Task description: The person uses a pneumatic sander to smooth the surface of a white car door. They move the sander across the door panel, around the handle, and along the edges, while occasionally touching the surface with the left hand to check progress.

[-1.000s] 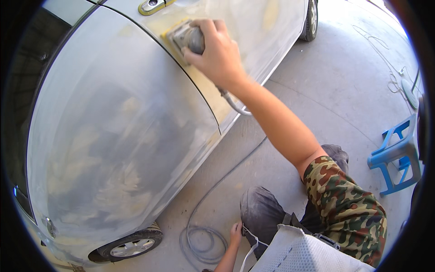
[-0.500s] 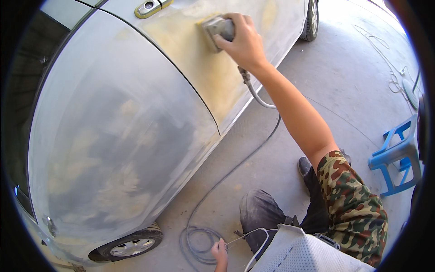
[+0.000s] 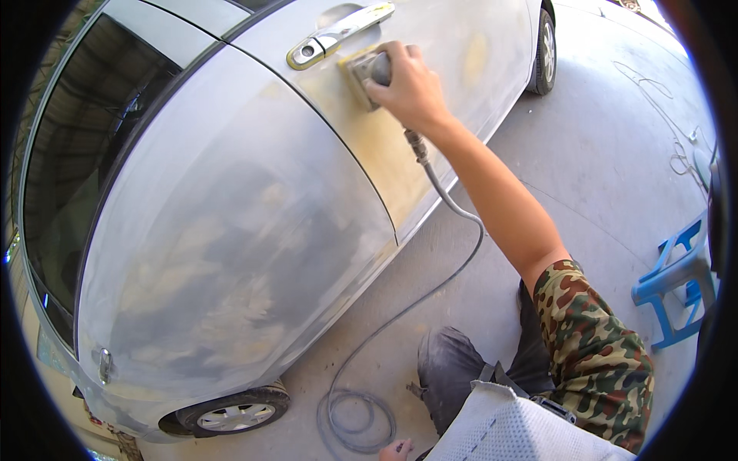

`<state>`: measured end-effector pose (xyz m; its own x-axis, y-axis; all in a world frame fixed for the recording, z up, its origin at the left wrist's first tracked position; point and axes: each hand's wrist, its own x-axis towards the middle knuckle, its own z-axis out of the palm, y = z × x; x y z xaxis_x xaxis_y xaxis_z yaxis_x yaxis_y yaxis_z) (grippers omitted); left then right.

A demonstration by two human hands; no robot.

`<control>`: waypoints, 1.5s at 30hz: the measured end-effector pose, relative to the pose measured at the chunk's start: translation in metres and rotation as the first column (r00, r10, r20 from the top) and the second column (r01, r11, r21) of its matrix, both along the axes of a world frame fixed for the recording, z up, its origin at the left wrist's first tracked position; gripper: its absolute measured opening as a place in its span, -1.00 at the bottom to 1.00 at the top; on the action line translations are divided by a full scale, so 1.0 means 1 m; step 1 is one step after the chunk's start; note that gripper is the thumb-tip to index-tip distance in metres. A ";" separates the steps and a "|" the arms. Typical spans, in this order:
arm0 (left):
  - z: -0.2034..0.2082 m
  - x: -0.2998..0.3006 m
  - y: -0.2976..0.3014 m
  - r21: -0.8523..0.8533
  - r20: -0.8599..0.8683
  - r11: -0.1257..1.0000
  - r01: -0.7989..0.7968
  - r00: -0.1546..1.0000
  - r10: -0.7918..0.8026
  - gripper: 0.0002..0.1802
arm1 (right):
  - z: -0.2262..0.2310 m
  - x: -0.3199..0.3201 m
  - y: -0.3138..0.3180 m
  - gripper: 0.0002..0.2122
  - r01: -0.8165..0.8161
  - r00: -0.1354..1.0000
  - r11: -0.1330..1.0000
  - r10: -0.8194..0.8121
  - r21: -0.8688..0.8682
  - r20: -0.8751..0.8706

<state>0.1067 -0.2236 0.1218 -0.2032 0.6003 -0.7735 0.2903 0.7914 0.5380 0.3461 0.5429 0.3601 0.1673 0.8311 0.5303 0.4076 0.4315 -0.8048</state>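
Note:
My right hand [image 3: 411, 84] is wrapped over the top of a grey hand-held sander [image 3: 360, 80] with a yellow-edged pad. The pad lies against the car door [image 3: 369, 146], on a yellowish sanded patch just below the chrome door handle [image 3: 338, 36]. From the sander's connector a grey hose [image 3: 453, 201] hangs down and runs along the floor. At the lower edge, only part of my left hand [image 3: 395, 451] shows, its fingers curled beside the coiled hose; what they hold, if anything, is hidden.
The car's other door panel [image 3: 231, 230], blotched grey and beige, fills the left. Below it is a wheel [image 3: 234, 417]. A blue plastic stool [image 3: 676, 280] stands at the right, and a thin cable [image 3: 653, 96] lies on the concrete floor [image 3: 569, 154] beyond.
The view has shifted, showing more of the door handle and window. The sander remains on the yellowish patch, now closer to the handle. My left hand sits lower, mostly out of the picture.

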 end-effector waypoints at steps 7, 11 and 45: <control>0.019 0.007 0.137 0.231 -0.411 0.877 0.420 0.860 -0.304 -0.69 | 0.034 -0.026 -0.027 -0.48 -0.097 0.994 0.995 0.097 -0.011 0.047; 0.088 -0.002 0.281 0.322 -0.640 0.582 0.747 0.625 -0.448 -0.65 | 0.045 -0.021 -0.029 -0.48 -0.110 0.991 0.992 0.114 -0.054 0.067; 0.282 0.059 0.721 -0.382 -0.865 0.045 0.923 -0.375 0.333 -0.52 | -0.205 0.059 0.082 -0.42 0.072 0.788 0.967 -0.205 -0.244 -0.580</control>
<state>0.1662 0.4975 0.4042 0.6984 0.6880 0.1972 0.5742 -0.3740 -0.7283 0.4046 0.6246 0.1553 0.5155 0.8495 0.1122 -0.1397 0.2125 -0.9671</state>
